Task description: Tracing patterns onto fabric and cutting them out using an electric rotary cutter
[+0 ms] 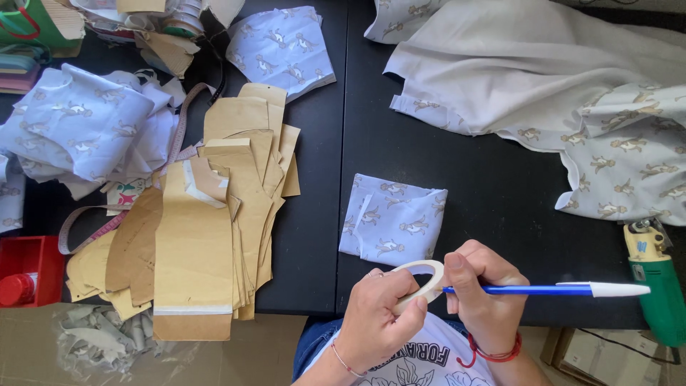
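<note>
My left hand (375, 318) grips a cream roll of masking tape (423, 280) just off the near edge of the black table (500, 193). My right hand (479, 297) holds a blue pen with a white cap (550, 289); its tip points left and touches the tape roll. A folded piece of light blue fabric with an animal print (393, 218) lies on the table right behind both hands.
A stack of brown paper pattern pieces (214, 214) lies at the left with a measuring tape (93, 232). Printed fabric pieces (78, 129) pile at far left, white and printed cloth (572, 78) at back right. A green-handled electric cutter (654, 282) sits at right, a red box (28, 275) at left.
</note>
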